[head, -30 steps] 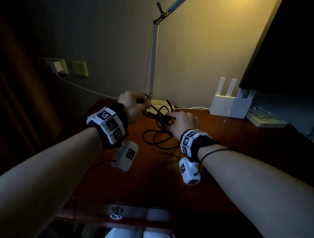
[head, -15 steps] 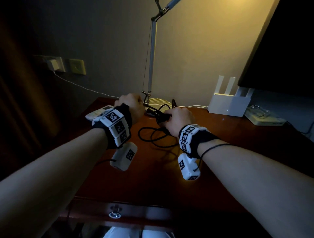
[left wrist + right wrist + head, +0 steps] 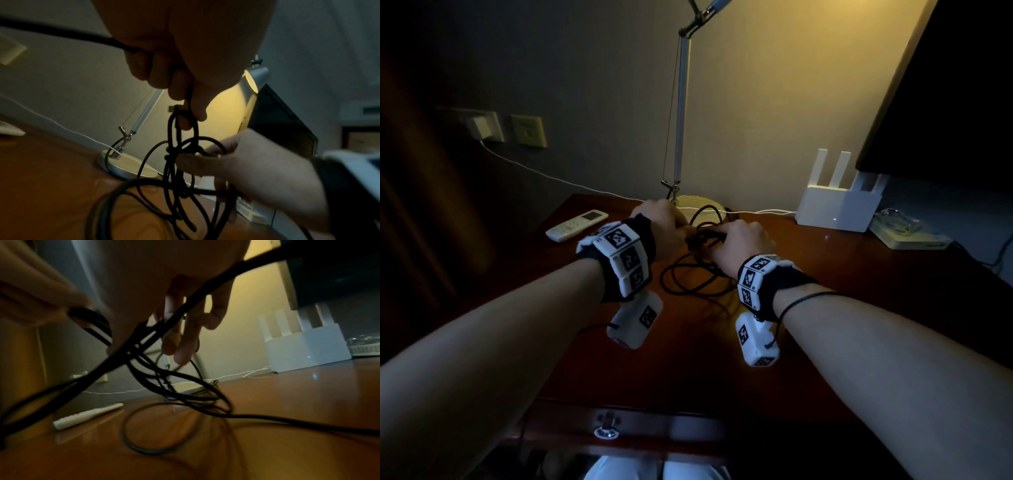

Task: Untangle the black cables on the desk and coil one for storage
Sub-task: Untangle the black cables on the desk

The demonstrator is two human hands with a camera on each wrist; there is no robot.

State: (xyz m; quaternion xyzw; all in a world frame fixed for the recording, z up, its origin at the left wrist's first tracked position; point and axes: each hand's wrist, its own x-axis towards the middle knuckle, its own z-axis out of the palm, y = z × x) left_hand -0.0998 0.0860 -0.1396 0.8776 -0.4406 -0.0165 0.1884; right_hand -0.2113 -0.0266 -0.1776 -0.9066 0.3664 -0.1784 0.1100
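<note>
A knot of thin black cables (image 3: 700,240) hangs between my two hands over the brown desk (image 3: 688,359), with loops (image 3: 690,279) trailing onto the wood. My left hand (image 3: 662,224) pinches a loop of black cable (image 3: 182,126) near a plug end and lifts it. My right hand (image 3: 741,241) grips the tangle from the right, thumb (image 3: 197,160) pressed against the strands. In the right wrist view the cables (image 3: 156,369) cross below my fingers (image 3: 183,344) and a loop (image 3: 164,426) lies on the desk.
A desk lamp stands behind the hands, its round base (image 3: 697,205) on the desk. A white remote (image 3: 577,224) lies at the left. A white router (image 3: 837,205) and a flat white box (image 3: 909,234) sit at the right under a dark screen (image 3: 945,85). A white cord (image 3: 534,169) runs from the wall socket.
Both hands have moved closer together and a little farther from me, near the lamp base. The left hand has shifted right, uncovering the white remote. The cable loop stands up higher between the hands.
</note>
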